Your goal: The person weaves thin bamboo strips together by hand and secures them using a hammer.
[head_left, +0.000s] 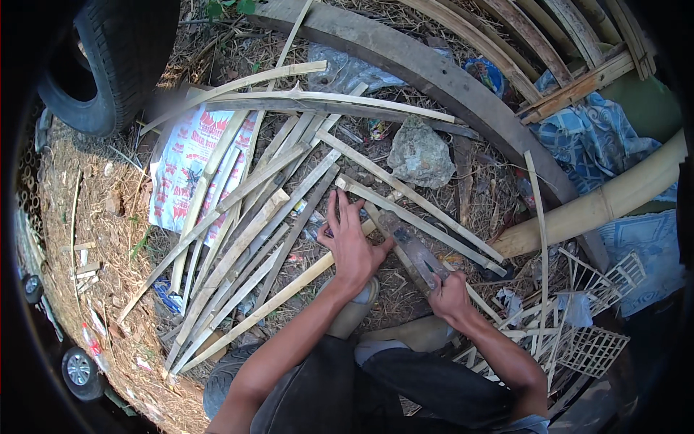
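Note:
My left hand (354, 249) is over a pale bamboo strip (289, 288) that runs from the lower left up under it. Its fingers are spread, and their tips are beside the squared end of another strip (390, 205). Whether the palm presses on the strip below cannot be seen. My right hand (450, 296) is closed round the near end of a machete (413, 250) with a broad, dark, worn blade. That blade points up and left, its tip close to my left thumb. Several split bamboo strips (246, 228) lie crossed to the left.
A grey rock (421, 153) sits beyond my hands. A curved concrete edge (463, 87) crosses the far side. At right are a thick bamboo pole (614, 195), blue patterned cloth (589, 134) and a lattice piece (593, 351). A tyre (101, 72) stands at upper left, near a printed sack (191, 163).

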`<state>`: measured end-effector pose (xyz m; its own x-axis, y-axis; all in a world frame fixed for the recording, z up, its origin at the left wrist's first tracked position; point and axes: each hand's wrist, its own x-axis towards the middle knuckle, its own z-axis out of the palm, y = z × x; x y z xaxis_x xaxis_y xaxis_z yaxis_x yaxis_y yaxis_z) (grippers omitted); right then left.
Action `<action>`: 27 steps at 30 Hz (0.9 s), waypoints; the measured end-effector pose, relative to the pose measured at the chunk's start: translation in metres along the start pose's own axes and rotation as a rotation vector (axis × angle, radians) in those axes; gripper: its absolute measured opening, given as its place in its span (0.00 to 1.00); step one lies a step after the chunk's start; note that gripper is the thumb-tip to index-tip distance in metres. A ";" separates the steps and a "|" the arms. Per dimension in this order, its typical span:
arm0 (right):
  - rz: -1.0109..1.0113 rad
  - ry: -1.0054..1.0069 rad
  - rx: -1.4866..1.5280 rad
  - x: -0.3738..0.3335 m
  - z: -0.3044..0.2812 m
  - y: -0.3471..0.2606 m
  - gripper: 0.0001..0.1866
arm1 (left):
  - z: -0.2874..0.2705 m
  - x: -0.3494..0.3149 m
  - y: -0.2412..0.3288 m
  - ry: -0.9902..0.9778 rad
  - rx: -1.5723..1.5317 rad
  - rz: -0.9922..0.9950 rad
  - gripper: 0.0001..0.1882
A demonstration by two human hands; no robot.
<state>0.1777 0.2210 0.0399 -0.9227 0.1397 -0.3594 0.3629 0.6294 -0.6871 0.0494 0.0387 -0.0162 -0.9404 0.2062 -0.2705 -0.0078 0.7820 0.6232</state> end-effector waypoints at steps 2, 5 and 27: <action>0.141 -0.091 -0.118 0.007 0.003 -0.013 0.23 | -0.005 -0.003 -0.003 -0.002 0.002 -0.026 0.51; 0.046 -0.057 0.022 0.003 -0.001 -0.010 0.23 | -0.009 -0.001 0.002 -0.029 -0.026 -0.026 0.51; 0.052 0.008 -0.020 0.013 -0.009 -0.009 0.13 | -0.009 0.003 0.002 0.022 -0.053 -0.018 0.54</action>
<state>0.1613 0.2242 0.0471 -0.9035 0.1791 -0.3894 0.4082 0.6361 -0.6547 0.0436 0.0354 -0.0086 -0.9473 0.1789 -0.2657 -0.0421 0.7527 0.6570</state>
